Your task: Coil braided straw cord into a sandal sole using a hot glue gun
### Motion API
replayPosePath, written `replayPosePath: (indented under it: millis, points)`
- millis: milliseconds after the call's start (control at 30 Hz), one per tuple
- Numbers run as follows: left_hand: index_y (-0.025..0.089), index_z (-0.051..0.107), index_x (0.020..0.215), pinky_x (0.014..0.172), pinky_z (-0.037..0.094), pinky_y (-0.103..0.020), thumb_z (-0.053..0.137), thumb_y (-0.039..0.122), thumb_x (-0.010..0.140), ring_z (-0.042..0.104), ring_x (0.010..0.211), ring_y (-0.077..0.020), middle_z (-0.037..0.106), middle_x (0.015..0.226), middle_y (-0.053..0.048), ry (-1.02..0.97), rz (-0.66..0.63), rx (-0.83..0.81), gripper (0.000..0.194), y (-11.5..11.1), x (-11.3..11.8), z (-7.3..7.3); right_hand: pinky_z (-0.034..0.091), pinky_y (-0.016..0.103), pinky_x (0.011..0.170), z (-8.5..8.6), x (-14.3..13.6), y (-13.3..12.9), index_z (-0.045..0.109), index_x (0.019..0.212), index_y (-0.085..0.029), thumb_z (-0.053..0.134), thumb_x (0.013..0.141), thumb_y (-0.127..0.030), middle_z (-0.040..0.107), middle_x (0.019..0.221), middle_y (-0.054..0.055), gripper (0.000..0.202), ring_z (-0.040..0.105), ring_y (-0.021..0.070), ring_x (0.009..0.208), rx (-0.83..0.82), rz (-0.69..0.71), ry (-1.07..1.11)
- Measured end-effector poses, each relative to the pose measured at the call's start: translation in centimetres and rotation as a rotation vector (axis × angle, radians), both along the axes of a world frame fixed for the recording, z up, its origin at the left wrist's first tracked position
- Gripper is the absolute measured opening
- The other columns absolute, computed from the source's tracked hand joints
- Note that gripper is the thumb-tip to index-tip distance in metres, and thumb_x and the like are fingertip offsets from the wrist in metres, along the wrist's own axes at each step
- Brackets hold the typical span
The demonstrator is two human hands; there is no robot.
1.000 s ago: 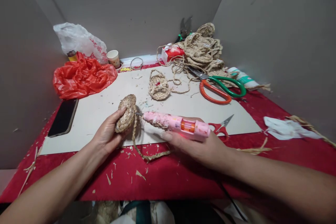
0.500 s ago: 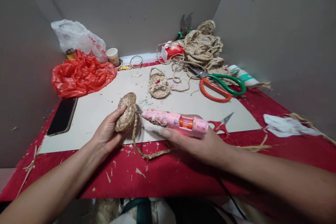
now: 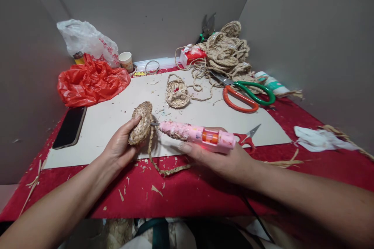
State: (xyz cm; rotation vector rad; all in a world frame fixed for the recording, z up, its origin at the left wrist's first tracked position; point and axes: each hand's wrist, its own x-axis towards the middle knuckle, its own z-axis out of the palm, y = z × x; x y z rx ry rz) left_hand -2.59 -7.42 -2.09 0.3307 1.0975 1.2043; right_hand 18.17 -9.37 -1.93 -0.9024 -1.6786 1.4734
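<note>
My left hand [image 3: 121, 146] is closed around a small woven straw piece [image 3: 142, 124], thumb on its face, held above the front of the pale board. From its right edge a braided straw cord [image 3: 168, 172] hangs and curves toward my right hand. In my right hand [image 3: 217, 163] is a pink glue gun [image 3: 187, 132], smeared with residue, its metal nozzle pointing left at the edge of the woven piece where the cord meets it. Whether the nozzle touches, I cannot tell. A small woven straw slipper [image 3: 177, 94] with a red bead lies farther back on the board.
Large scissors [image 3: 241, 101] with green and orange handles lie right of centre, before a heap of braided straw [image 3: 226, 52]. Small red scissors [image 3: 248, 140] are beside my right hand. A phone [image 3: 70, 127], red plastic bag [image 3: 93, 81] and paper cup [image 3: 126, 62] stand left. A cord hangs at the front edge.
The glue gun has shifted very slightly to the right, its nozzle still at the woven piece's edge. Otherwise both hands keep nearly the same pose; the view has tilted a little.
</note>
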Motion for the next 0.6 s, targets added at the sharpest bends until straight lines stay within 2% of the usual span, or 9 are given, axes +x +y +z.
replayPosePath:
  millis: [100, 333, 467, 600]
  points:
    - [0.009, 0.069, 0.088, 0.051, 0.055, -0.023, 0.054, 0.012, 0.088, 0.066, 0.052, -0.0128, 0.073, 0.070, -0.006, 0.015, 0.002, -0.008, 0.015, -0.01, -0.09, -0.10, 0.038, 0.024, 0.049, -0.07, 0.08, -0.01, 0.061, 0.081, -0.020, 0.060, 0.083, -0.035, 0.046, 0.059, -0.004, 0.016, 0.040, 0.0105, 0.050, 0.010, 0.007, -0.025]
    - [0.010, 0.068, 0.084, 0.047, 0.052, -0.021, 0.056, 0.011, 0.086, 0.061, 0.046, -0.0114, 0.070, 0.061, -0.004, 0.019, 0.015, -0.009, 0.013, 0.07, 0.02, 0.10, 0.047, 0.029, 0.055, -0.31, 0.25, -0.06, 0.063, 0.076, -0.023, 0.062, 0.082, -0.041, 0.060, 0.066, 0.002, 0.019, 0.055, 0.0186, 0.061, 0.009, -0.007, -0.085]
    - [0.010, 0.068, 0.081, 0.046, 0.051, -0.020, 0.054, 0.012, 0.088, 0.059, 0.044, -0.0109, 0.069, 0.059, -0.004, 0.032, 0.014, -0.013, 0.016, 0.13, 0.07, 0.14, 0.049, 0.029, 0.056, -0.21, 0.25, -0.19, 0.064, 0.075, -0.023, 0.063, 0.083, -0.040, 0.061, 0.064, 0.002, 0.019, 0.061, 0.0210, 0.067, 0.024, -0.005, -0.087]
    - [0.010, 0.068, 0.081, 0.045, 0.051, -0.020, 0.053, 0.011, 0.088, 0.060, 0.044, -0.0109, 0.069, 0.060, -0.004, 0.020, 0.017, -0.007, 0.017, 0.13, 0.07, 0.10, 0.050, 0.029, 0.055, -0.01, 0.20, -0.31, 0.064, 0.068, -0.022, 0.066, 0.080, -0.040, 0.060, 0.061, 0.001, 0.022, 0.061, 0.0200, 0.062, 0.029, -0.035, -0.102]
